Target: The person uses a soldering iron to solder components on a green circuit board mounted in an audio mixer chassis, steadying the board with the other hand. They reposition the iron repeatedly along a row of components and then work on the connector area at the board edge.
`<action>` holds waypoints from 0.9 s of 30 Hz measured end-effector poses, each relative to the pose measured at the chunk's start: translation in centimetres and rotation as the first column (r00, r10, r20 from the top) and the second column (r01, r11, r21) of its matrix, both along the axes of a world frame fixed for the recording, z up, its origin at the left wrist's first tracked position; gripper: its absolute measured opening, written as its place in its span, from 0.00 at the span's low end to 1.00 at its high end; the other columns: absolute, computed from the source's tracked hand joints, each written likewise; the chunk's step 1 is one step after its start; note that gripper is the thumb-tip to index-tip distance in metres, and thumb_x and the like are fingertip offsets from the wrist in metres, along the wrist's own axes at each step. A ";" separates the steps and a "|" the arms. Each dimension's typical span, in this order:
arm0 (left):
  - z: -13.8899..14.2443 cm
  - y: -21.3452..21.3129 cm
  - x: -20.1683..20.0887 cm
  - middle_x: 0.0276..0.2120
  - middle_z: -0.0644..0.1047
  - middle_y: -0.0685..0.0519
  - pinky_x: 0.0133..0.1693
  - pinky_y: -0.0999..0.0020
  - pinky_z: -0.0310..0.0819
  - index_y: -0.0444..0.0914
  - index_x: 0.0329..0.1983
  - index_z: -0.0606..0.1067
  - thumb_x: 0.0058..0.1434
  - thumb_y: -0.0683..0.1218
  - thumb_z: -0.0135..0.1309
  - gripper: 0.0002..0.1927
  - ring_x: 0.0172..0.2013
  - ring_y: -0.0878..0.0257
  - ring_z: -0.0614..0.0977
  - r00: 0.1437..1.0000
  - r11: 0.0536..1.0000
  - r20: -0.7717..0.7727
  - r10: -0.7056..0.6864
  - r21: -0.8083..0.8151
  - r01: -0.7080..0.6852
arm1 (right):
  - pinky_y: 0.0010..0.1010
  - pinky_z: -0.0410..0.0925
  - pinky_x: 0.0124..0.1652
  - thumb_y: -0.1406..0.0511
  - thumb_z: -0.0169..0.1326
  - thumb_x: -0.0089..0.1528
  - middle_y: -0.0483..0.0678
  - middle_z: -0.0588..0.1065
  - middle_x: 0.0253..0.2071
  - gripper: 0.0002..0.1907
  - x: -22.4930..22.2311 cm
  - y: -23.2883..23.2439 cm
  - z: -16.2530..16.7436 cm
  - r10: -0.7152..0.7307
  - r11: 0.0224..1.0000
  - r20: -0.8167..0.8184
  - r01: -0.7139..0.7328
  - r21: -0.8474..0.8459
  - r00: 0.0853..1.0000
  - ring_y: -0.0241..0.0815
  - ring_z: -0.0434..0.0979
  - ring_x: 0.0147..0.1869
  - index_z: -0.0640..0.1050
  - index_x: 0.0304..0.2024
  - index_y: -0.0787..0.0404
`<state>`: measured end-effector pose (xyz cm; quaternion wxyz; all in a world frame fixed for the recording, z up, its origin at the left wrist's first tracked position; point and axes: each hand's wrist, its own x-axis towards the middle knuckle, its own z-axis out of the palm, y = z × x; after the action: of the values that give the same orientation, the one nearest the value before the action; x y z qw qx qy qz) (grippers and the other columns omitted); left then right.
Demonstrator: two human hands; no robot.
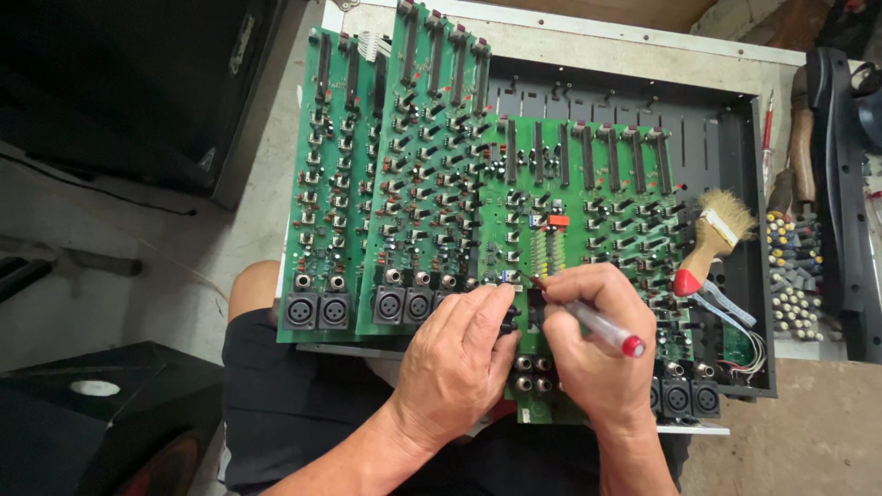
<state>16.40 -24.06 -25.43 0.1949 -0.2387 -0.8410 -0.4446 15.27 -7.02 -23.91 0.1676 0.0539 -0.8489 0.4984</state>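
The right hand [593,344] grips a screwdriver [588,323], long axis slanting up-left from its red cap, tip meeting the green board [588,184] just ahead of the fingers. The left hand [464,354], curled, pinches a black part touching that spot.

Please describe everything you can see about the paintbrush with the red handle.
The paintbrush is small, with pale, frayed bristles, a light metal band and a wooden handle whose end is red. It lies tilted on the right part of the green circuit board, bristles up and to the right, over the edge of the black metal case. The red end points down-left, near white wires. Neither hand touches it; the right hand is closest.
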 end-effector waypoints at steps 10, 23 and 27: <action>0.0 -0.2 0.2 0.50 0.76 0.39 0.50 0.56 0.76 0.29 0.62 0.67 0.58 0.38 0.62 0.29 0.46 0.45 0.79 1.000 1.000 0.001 -0.007 0.001 0.007 | 0.31 0.74 0.44 0.79 0.55 0.52 0.54 0.79 0.39 0.09 0.3 -0.6 1.2 0.038 0.991 -0.081 -0.028 0.128 0.996 0.46 0.82 0.43 0.75 0.35 0.67; 0.0 -0.5 0.4 0.50 0.76 0.40 0.50 0.56 0.76 0.29 0.62 0.67 0.58 0.38 0.62 0.29 0.46 0.45 0.79 1.000 1.000 -0.001 0.002 -0.005 -0.002 | 0.30 0.74 0.44 0.79 0.55 0.51 0.53 0.79 0.38 0.09 0.4 -0.6 0.9 0.022 0.995 -0.058 -0.017 0.094 0.998 0.44 0.83 0.42 0.76 0.34 0.66; 0.0 -0.4 0.4 0.50 0.76 0.39 0.50 0.56 0.76 0.29 0.62 0.67 0.58 0.38 0.62 0.29 0.47 0.45 0.79 1.000 1.000 -0.012 0.004 -0.010 -0.004 | 0.26 0.72 0.42 0.78 0.56 0.58 0.51 0.79 0.40 0.07 0.6 -0.7 0.2 -0.037 0.999 -0.021 0.036 -0.040 0.999 0.37 0.80 0.42 0.76 0.37 0.67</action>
<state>16.81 -24.50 -25.46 0.1996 -0.2409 -0.8426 -0.4383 15.91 -7.70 -23.73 0.1872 0.0404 -0.8378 0.5113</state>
